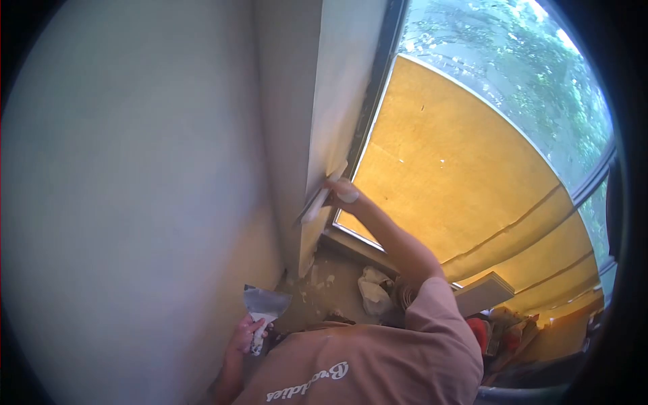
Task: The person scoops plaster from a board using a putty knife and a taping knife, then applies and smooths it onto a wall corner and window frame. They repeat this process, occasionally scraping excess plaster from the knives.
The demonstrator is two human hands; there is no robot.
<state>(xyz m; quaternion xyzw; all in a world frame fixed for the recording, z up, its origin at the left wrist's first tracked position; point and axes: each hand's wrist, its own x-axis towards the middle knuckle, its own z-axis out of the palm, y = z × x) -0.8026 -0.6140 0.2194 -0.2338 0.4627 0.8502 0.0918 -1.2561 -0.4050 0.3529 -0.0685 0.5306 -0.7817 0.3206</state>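
My left hand [247, 335], low beside the wall, is closed round the whitish, smeared handle of a putty knife [268, 302]. The broad metal blade of that knife points upward. My right arm reaches forward, and my right hand [341, 192] grips a long, pale plastering trowel [316, 205]. The trowel lies slantwise against the narrow wall face [332, 138] next to the window frame. Part of its grip is hidden by my fingers. A white patch shows on my right wrist.
A large pale wall [155, 169] rises on the left. The window [513, 61] on the right has yellow-orange sheeting [452, 155] over its lower part. On the spattered floor [324, 287] lies a white bag [374, 290]; a board [484, 293] and red items [478, 332] are at right.
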